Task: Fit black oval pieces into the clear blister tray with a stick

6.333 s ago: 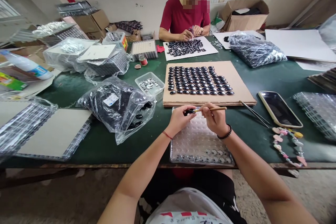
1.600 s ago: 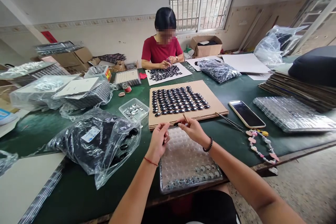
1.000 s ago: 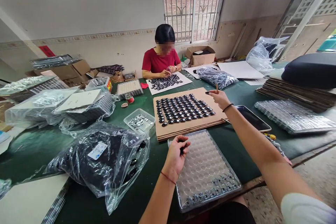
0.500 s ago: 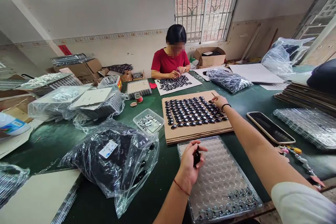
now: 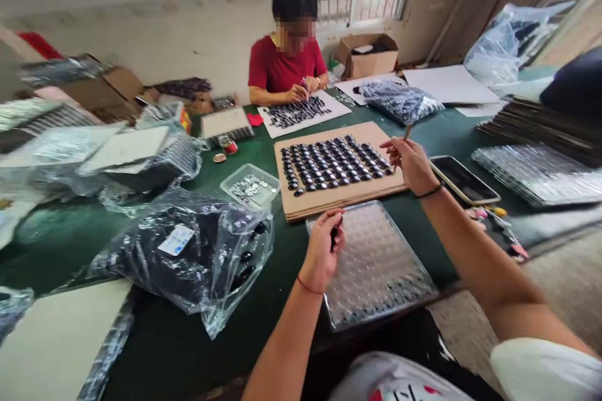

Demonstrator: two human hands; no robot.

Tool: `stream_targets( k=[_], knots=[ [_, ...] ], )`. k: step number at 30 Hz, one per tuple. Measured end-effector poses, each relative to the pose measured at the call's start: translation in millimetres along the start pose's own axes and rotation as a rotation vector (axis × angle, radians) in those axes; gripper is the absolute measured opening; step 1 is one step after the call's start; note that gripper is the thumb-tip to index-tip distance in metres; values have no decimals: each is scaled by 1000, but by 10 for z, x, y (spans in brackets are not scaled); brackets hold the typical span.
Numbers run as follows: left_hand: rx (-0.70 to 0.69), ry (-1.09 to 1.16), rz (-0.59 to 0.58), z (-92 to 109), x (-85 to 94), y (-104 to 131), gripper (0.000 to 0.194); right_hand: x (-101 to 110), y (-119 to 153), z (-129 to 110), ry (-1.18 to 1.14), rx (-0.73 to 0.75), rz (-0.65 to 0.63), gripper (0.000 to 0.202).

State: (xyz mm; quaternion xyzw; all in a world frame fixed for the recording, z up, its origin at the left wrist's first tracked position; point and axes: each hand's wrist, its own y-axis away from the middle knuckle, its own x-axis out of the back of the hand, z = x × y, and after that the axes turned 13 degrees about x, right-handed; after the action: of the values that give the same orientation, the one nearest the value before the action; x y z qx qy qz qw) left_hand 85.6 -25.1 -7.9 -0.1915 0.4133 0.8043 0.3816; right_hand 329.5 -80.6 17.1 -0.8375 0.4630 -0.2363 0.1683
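My left hand is curled around black shiny pieces, only partly visible between the fingers. It hovers over the left edge of a clear plastic tray with rows of round hollows; small ring-like metal parts sit in its near rows. My right hand pinches a thin stick pointing upward, above the right edge of stacked cardboard sheets. Rows of black oval pieces lie on the top sheet.
A clear box of small metal parts and a plastic bag of black pieces lie to the left. A phone and stacked clear trays are at right. Across the table a person in red handles small dark pieces.
My right hand has drawn back from the rows of black ovals, and its stick now points up. The left hand's fingers have closed further. The camera view has tilted down.
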Motion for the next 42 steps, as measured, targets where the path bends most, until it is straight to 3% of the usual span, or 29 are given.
stream_targets(
  k=[3,5,8,13,17,22,27,35,39,42],
  knots=[
    [16,-42,-24,-9,-35,-12,25,411,714,-468,-366,27,142,34],
    [22,-65,-55,-37,-56,-16,23,644,1129,-685,-338,36,198,32],
    [17,-125,-73,-85,-82,-23,19,816,1565,-778,-126,-21,61,26],
    [-66,-200,-40,-84,-81,-44,19,723,1840,-717,192,26,-255,31],
    [-140,-205,1,-34,-51,-52,20,685,1876,-708,469,189,-344,33],
    [-213,-292,42,-47,-50,-74,24,748,1816,-709,559,211,-571,33],
    [-262,-363,70,-84,-70,-68,28,672,1475,-804,503,342,-523,30],
    [-692,-635,427,57,19,35,29,37,684,-786,306,649,-644,32],
    [-732,-871,414,53,21,60,24,-275,726,-619,287,673,-625,32],
    [-747,-1091,426,2,30,28,22,-343,877,-501,261,693,-615,31]
  ],
)
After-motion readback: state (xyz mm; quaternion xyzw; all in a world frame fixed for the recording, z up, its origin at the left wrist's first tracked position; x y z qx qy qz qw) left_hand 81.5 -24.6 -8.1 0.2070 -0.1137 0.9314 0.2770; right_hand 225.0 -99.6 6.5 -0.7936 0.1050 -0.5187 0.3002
